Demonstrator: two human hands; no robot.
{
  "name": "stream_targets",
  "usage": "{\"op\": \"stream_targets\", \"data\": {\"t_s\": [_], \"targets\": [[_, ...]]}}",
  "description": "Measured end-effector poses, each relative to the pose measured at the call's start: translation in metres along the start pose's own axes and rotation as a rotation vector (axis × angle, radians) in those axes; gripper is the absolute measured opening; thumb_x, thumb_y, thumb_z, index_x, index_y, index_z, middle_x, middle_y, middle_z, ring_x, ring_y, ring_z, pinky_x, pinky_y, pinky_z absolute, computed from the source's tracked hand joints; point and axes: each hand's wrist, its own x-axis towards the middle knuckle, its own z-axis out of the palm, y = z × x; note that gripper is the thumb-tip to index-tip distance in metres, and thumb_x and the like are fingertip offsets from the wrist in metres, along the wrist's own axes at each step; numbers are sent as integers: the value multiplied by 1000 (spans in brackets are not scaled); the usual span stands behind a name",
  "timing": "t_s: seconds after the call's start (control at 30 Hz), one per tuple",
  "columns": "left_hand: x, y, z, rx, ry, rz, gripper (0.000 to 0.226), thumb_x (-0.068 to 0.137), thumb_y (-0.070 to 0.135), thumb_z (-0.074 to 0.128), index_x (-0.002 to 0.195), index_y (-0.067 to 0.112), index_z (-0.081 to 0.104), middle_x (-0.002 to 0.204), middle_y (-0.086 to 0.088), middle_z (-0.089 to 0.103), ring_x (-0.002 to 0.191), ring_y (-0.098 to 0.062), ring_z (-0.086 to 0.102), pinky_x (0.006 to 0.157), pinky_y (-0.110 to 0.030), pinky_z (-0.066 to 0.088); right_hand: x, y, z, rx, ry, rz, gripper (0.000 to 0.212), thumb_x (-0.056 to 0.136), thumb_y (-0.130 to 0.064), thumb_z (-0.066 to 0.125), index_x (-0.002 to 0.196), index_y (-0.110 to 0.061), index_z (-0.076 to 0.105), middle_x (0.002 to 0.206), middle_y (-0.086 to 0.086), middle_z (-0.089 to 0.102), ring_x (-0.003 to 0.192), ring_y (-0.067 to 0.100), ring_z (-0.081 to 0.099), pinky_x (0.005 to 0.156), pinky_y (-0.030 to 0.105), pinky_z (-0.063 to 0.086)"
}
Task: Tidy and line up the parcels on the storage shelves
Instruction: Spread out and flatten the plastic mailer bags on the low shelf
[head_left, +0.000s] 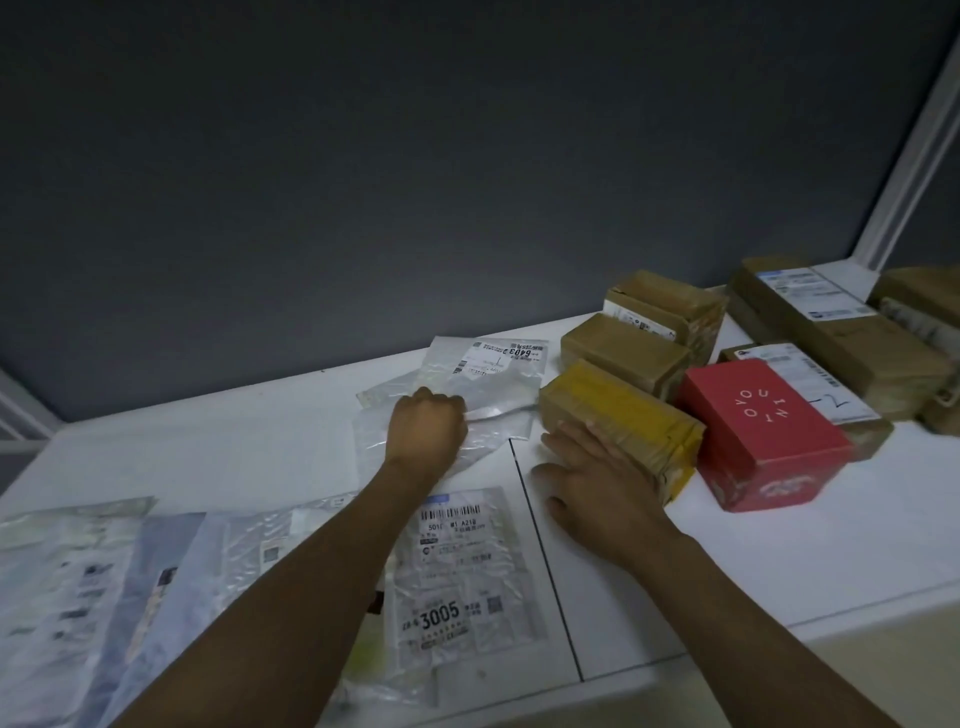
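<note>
My left grip (427, 422) is balled tight on the clear poly mailer (470, 384) lying flat at 12 o'clock on the white shelf (613, 587). My right grip (597, 480) lies spread flat against the yellow-taped box (621, 415) at 1 o'clock, which sits just beside the red box (763, 431). More flat mailers (457, 571) lie at 7 o'clock.

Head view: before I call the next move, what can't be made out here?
- Left hand: a fist on the clear mailer; whether it grips is hidden.
- Bags at lower left: blurred and cut off by the edge.
- Brown boxes at far right: cut off by the edge.
- Small label print: too small.
</note>
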Motion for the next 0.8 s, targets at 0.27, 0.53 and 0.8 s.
{"op": "stream_targets", "data": {"t_s": [0.27, 0.53, 0.8], "targets": [[-82, 16, -67, -957, 198, -457, 16, 94, 14, 51, 85, 16, 64, 75, 4, 65, 66, -9, 59, 59, -15, 44, -4, -28, -43, 845, -87, 401, 58, 93, -30, 62, 145, -21, 38, 140, -1, 48, 122, 14, 49, 100, 29, 41], [-128, 23, -91, -1522, -105, -559, 20, 99, 10, 44, 112, 12, 59, 99, -2, 71, 79, -12, 71, 63, -23, 57, -1, -50, -61, 1532, -4, 900, 23, 91, -12, 64, 113, -11, 59, 107, 9, 72, 92, 22, 71, 87, 44, 57], [-133, -1, -84, -965, -99, -258, 35, 96, 44, 49, 123, 27, 63, 106, 15, 66, 84, 6, 60, 71, -1, 40, -14, -59, -65, 916, 82, 596, 76, 75, -12, 81, 138, -14, 39, 125, -5, 48, 113, 15, 50, 96, 34, 45]]}}
